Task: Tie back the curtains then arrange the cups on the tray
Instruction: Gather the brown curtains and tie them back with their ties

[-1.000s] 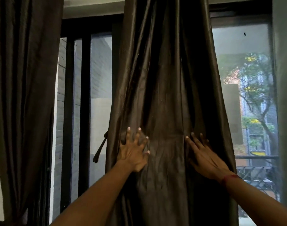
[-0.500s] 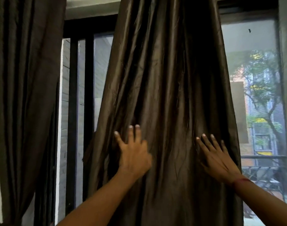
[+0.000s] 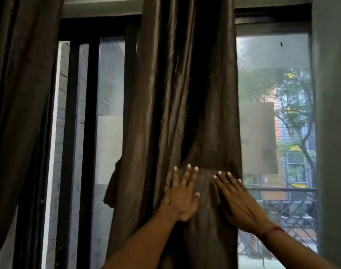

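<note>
A dark brown satin curtain (image 3: 177, 105) hangs in the middle of the window, bunched into a narrow column. My left hand (image 3: 182, 197) lies flat on it with straight, spread fingers. Just to its right, my right hand (image 3: 237, 200) presses the same fabric with straight fingers, a red thread round its wrist. A band of the same cloth (image 3: 210, 158) crosses the curtain right above my fingertips. A loose strip of fabric (image 3: 113, 183) dangles at the curtain's left edge. No cups or tray are in view.
A second dark curtain (image 3: 20, 113) hangs at the far left. Black window frame bars (image 3: 90, 133) stand between the two curtains. A grey wall (image 3: 332, 133) borders the window on the right. Trees and a balcony railing (image 3: 282, 202) show through the glass.
My hands have moved closer together on the curtain, the right one sliding left. The fabric is gathered narrower, so more window glass shows on the right.
</note>
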